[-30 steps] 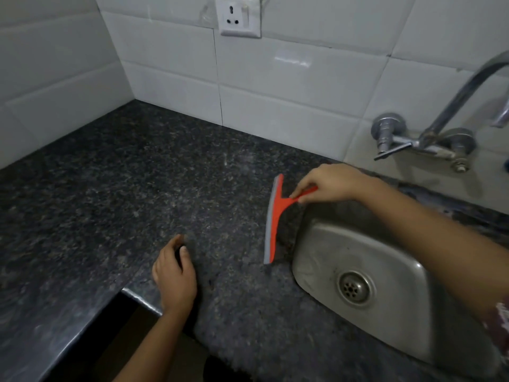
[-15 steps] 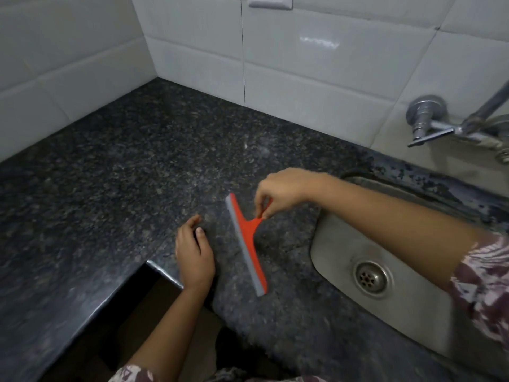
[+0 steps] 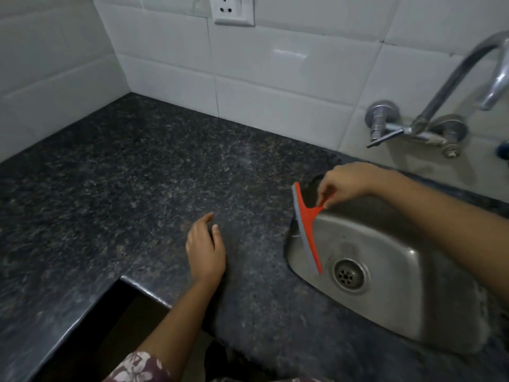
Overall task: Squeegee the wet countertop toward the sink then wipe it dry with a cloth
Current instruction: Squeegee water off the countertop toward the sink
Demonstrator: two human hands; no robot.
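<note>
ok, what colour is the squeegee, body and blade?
The squeegee is orange-red, with a grey blade strip along its edge. Head view, the only one.

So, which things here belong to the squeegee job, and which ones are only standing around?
Belong to the job: red squeegee, pinched by the right hand; countertop; sink; left hand, on the countertop. No cloth in view.
Only around: tap; wall socket; white tiles.
</note>
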